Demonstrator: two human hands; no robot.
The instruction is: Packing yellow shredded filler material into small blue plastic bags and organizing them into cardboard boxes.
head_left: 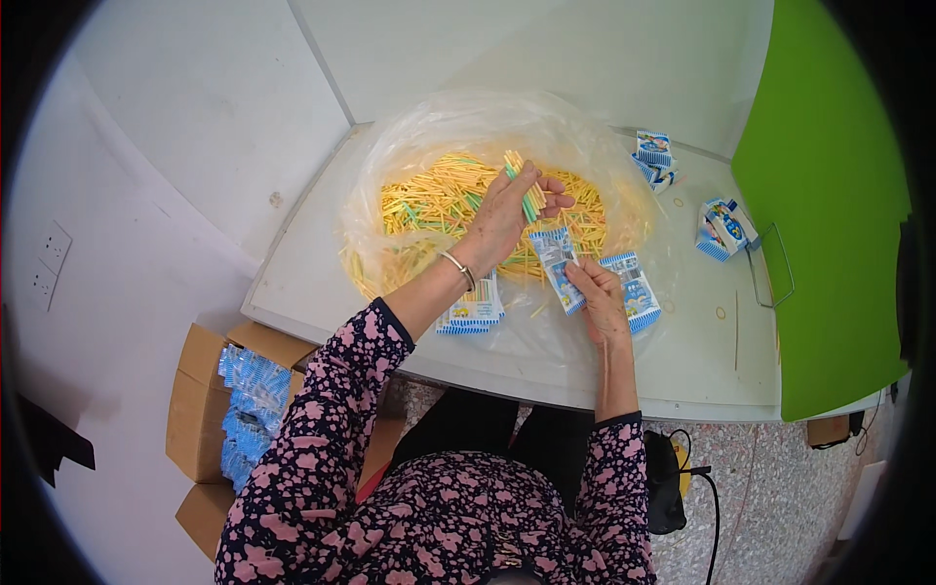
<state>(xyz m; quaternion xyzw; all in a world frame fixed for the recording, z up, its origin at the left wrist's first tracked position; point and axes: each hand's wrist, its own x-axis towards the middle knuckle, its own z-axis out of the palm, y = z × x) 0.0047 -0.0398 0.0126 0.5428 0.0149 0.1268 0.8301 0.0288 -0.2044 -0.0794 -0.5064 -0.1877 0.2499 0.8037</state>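
My left hand (505,216) is closed round a small bundle of thin yellow and green sticks (514,168), above the large clear plastic bag (390,146). Loose sticks (429,195) of the same kind, mostly yellow with some green and orange, fill the open bag. My right hand (603,297) pinches a small blue-and-white packet (553,255) by its side, its upper end just below the bundle. Whether the packet's top is open I cannot tell. Beside my right hand lies another blue-and-white packet (639,292). Under my left forearm sit packets (473,310) with sticks showing through.
Several blue-and-white packets (653,151) lie at the table's back right, with another group (721,229) by a wire stand (778,263). A green panel (829,224) borders the right side. On the left below the table, a cardboard box (200,400) holds many blue packets.
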